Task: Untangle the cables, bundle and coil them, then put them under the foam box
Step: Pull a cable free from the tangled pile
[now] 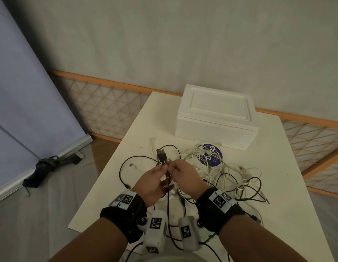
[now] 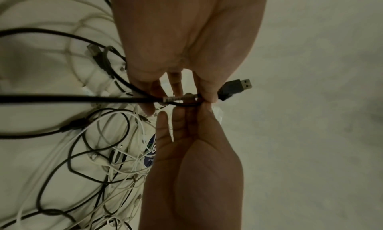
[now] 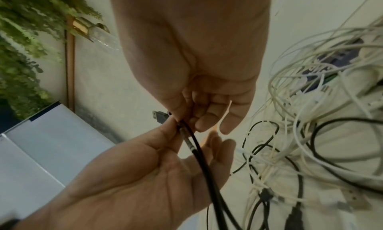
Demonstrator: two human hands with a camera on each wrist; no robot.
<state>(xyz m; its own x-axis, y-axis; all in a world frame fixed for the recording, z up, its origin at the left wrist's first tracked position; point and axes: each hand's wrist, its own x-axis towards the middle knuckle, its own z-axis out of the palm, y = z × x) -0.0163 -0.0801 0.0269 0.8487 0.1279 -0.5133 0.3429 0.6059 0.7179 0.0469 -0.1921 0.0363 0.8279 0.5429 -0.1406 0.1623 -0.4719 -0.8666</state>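
Both hands meet above the near middle of the table, fingertips almost touching, and pinch the same black cables just below their plugs. The left hand holds them between thumb and forefinger; the right hand pinches at the same spot from the other side, its other fingers curled in.

The held strands run away from the person: the USB plugs stick out just beyond the fingertips, and the cords drop back toward the wrists and off the near edge. So the long axis lies front to back, between the two palms, with neither hand clearly nearer.

The rest of the cables, a white and black tangle, lies to the right of the right hand and beyond it, so that hand is the nearer one for pulling strands free. The foam box stands well beyond both hands, past the tangle (a purple round label sits between box and hands, under white loops).

How many strands sit in the pinch is hard to say; the wrist views show a braided collar and a thinner cord, blurred. The crossings within the tangle cannot be traced, and the cable ends below the wrists are cut off.
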